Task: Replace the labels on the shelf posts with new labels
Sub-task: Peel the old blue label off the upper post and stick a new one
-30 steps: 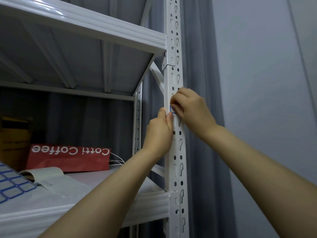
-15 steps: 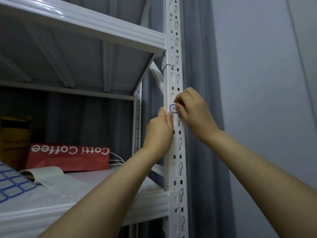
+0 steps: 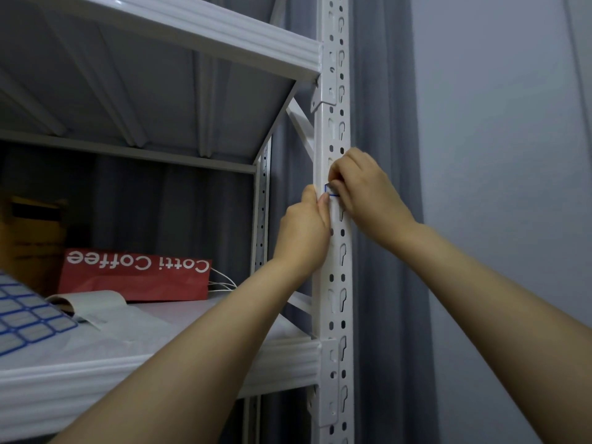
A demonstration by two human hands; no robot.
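right hand [image 3: 368, 193] curled, pinching blue-edged label [image 3: 330, 190] on white shelf post [image 3: 336, 267], left hand [image 3: 304, 232] gripping post just below

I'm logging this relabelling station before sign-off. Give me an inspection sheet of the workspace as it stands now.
Surface: white lower shelf, partly covered by a white plastic bag.
Job's things: blue-edged label on the shelf post, mostly hidden by fingers; label sheet at the shelf's left edge.
Clutter: red Cotti Coffee bag, its print upside down to the camera; cardboard box behind it.
Hands: left hand grips the shelf post just below the label; right hand pinches the label with curled fingers.
Cables: thin white cords beside the red bag, probably its handles.
Surroundings: grey curtain behind the post, grey wall to the right.
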